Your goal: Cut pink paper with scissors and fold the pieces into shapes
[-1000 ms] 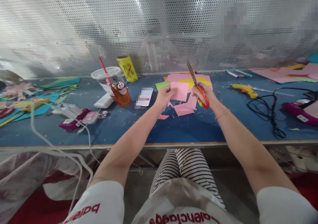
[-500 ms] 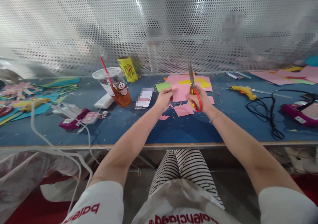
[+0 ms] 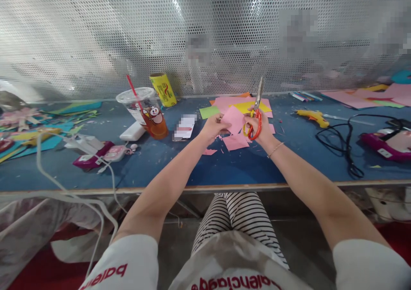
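Note:
My left hand [image 3: 214,127] pinches the left edge of a small pink sheet of paper [image 3: 234,119], held above the blue table. In my right hand [image 3: 262,126] is a pair of scissors [image 3: 256,121] with red and yellow handles, its blades pointing up and away from me. The right fingertips are at the sheet's right edge. Below the sheet lies a pink paper scrap [image 3: 236,142] among small offcuts. Behind it is a pile of pink, yellow and green paper [image 3: 209,112].
A drink cup [image 3: 153,121], a yellow tube [image 3: 164,89] and a phone [image 3: 185,127] stand or lie left of my hands. On the right are a yellow glue gun [image 3: 313,118] and a black cable [image 3: 345,146]. A perforated metal panel [image 3: 231,37] closes off the back.
The pink sheet has turned so that a corner points up. The scissors have swung to the right, away from the sheet, in my right hand.

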Demonstrator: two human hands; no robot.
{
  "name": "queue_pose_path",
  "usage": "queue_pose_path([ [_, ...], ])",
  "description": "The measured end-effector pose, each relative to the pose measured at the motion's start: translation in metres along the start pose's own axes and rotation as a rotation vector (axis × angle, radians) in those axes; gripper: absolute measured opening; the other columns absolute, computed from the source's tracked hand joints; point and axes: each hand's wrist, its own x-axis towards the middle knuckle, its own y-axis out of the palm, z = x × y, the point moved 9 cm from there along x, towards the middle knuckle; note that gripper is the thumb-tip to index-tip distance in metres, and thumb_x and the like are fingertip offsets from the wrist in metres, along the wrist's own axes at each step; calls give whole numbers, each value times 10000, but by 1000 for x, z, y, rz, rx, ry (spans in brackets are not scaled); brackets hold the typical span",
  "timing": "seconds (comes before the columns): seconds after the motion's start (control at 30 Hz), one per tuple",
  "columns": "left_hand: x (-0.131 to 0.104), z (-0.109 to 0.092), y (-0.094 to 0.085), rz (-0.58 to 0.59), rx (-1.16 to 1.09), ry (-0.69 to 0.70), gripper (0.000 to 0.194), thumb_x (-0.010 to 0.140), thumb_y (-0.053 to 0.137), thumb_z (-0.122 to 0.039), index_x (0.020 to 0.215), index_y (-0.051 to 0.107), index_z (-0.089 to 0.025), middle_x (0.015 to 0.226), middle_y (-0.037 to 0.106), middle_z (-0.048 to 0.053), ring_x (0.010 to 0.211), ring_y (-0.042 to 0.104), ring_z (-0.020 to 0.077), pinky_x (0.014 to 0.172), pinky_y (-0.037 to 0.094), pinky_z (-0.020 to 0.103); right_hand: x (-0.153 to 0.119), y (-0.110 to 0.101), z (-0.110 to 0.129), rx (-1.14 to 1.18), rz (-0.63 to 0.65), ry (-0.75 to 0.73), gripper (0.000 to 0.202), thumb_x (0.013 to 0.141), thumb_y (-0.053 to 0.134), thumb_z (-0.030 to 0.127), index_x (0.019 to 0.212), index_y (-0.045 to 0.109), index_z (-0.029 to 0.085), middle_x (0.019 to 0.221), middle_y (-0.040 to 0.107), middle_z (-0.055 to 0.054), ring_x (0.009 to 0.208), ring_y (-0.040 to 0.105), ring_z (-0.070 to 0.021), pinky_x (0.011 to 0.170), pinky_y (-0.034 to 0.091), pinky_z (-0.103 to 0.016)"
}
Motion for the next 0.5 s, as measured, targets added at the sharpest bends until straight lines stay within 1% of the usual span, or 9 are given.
queue_pose_path([
  [0.1, -2, 7, 7, 68, 107, -58, 360, 523, 751, -120, 839, 579, -124, 720, 635, 8, 635, 618, 108, 637, 525, 269, 1, -3, 6, 51, 1, -31, 369, 581, 624, 196, 877, 410, 246, 754, 548, 45, 535, 464, -60, 457, 347, -204],
  [0.2, -3, 12, 10, 90, 141, -97, 287, 529, 765, -162, 767, 615, -109, 673, 617, 12, 623, 598, 100, 660, 532, 285, 0, -1, 12, 40, 22, -47, 397, 582, 652, 217, 892, 407, 252, 756, 538, 43, 562, 481, -68, 477, 358, -209],
  [0.27, -3, 11, 7, 61, 115, -78, 253, 548, 765, -217, 737, 635, -110, 681, 621, 22, 626, 593, 105, 664, 536, 299, -1, 0, 16, -9, 25, -51, 396, 594, 655, 241, 898, 402, 256, 771, 533, 37, 587, 499, -77, 495, 371, -217],
  [0.37, 1, 7, -1, 7, 67, -27, 268, 577, 753, -274, 776, 664, -117, 737, 655, 47, 650, 608, 123, 650, 536, 299, -1, -2, 21, -82, 11, -61, 364, 636, 627, 286, 909, 388, 259, 771, 517, 28, 623, 534, -99, 499, 374, -230],
  [0.43, 3, 4, -7, -36, 47, 9, 270, 595, 739, -289, 793, 668, -121, 758, 668, 53, 650, 615, 128, 630, 536, 287, -1, -3, 24, -115, 7, -78, 343, 656, 608, 291, 913, 383, 259, 730, 495, 34, 589, 528, -101, 489, 370, -236],
  [0.5, 5, 0, -13, -87, 25, 46, 257, 607, 725, -278, 807, 665, -128, 770, 675, 45, 646, 617, 123, 614, 533, 269, -1, -3, 25, -161, 15, -82, 320, 668, 600, 286, 906, 389, 258, 679, 468, 48, 508, 475, -87, 466, 359, -240],
])
